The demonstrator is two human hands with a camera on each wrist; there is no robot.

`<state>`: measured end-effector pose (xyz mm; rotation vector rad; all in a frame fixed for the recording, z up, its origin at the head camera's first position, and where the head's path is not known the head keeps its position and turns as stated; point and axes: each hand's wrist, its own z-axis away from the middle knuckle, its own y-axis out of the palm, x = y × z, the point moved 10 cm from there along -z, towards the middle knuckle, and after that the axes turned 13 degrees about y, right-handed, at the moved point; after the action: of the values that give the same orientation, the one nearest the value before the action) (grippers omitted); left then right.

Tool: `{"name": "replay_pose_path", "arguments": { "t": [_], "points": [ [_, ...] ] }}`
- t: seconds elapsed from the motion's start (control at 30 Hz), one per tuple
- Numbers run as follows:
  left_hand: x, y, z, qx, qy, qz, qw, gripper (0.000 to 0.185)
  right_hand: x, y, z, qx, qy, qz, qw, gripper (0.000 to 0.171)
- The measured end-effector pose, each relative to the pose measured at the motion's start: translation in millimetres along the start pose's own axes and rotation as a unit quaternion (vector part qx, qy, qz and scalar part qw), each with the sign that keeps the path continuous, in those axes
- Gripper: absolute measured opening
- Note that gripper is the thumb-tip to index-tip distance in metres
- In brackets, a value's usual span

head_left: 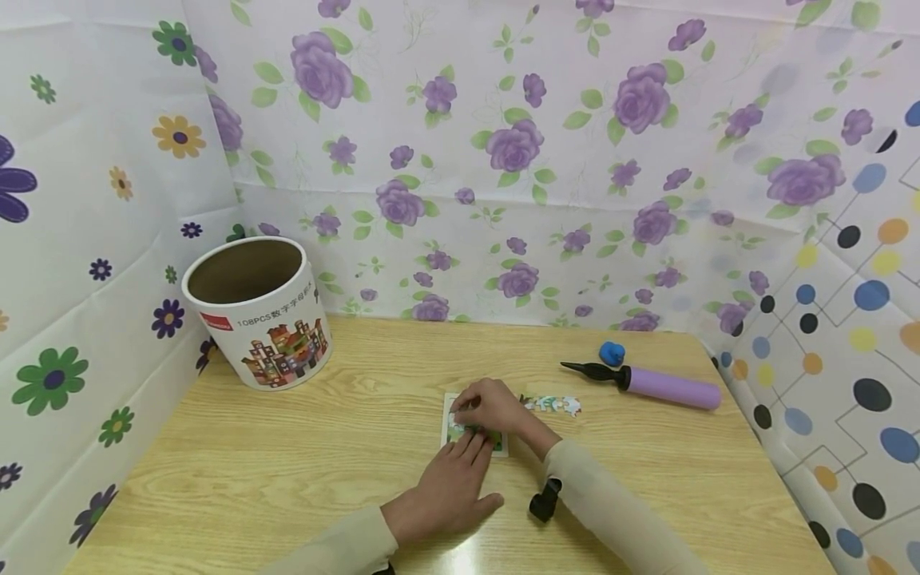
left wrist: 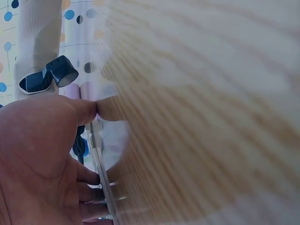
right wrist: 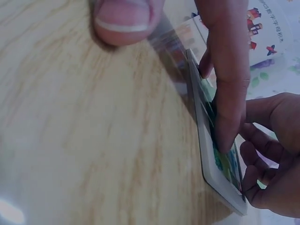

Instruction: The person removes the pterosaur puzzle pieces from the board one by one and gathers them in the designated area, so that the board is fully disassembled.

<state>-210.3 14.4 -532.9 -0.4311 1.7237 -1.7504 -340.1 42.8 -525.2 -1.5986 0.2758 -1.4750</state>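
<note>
A small white-framed puzzle board (head_left: 449,431) lies flat at the middle of the wooden table (head_left: 287,463). My left hand (head_left: 470,447) rests on its near edge with straight fingers on the picture. My right hand (head_left: 467,411) covers the far part, fingertips down on the picture. In the right wrist view a straight finger (right wrist: 229,84) presses the board (right wrist: 211,154), the thumb (right wrist: 124,18) is on the table, and the left hand (right wrist: 276,159) touches the far end. The left wrist view shows my left palm (left wrist: 37,154) against the board's edge (left wrist: 101,173). No piece shows between any fingers.
A row of joined puzzle pieces (head_left: 553,404) lies just right of the board. Further right are a purple hand pump (head_left: 668,387) and a blue lump (head_left: 612,352). An open round cardboard tub (head_left: 259,315) stands at the back left. Flowered sheets wall the table.
</note>
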Motion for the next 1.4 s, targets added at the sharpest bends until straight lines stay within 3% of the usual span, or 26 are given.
{"name": "replay_pose_path", "arguments": {
  "t": [0.37,0.53,0.93,1.23,1.4],
  "points": [
    [-2.5,-1.2,0.2,-0.016,0.021,-0.004,0.9997,0.081,7.6,-2.1,3.8,0.028,-0.033,0.003,0.999,0.013],
    [-3.9,-1.8,0.4,-0.021,0.022,-0.005,0.9995,0.081,5.2,-10.7,4.7,0.012,-0.032,-0.014,0.999,0.015],
    [-3.4,0.3,0.0,-0.01,-0.001,-0.023,0.9997,0.08,-21.6,-52.8,23.5,-0.028,-0.002,-0.018,0.999,0.018],
    [-4.0,1.2,1.2,-0.012,-0.011,0.027,0.9995,0.08,-51.3,-78.1,41.2,-0.056,0.034,-0.013,0.998,0.016],
    [-6.6,0.4,0.7,-0.023,-0.003,0.021,0.9995,0.085,-65.1,-86.4,51.1,-0.062,0.021,-0.011,0.998,0.014]
  ]
}}
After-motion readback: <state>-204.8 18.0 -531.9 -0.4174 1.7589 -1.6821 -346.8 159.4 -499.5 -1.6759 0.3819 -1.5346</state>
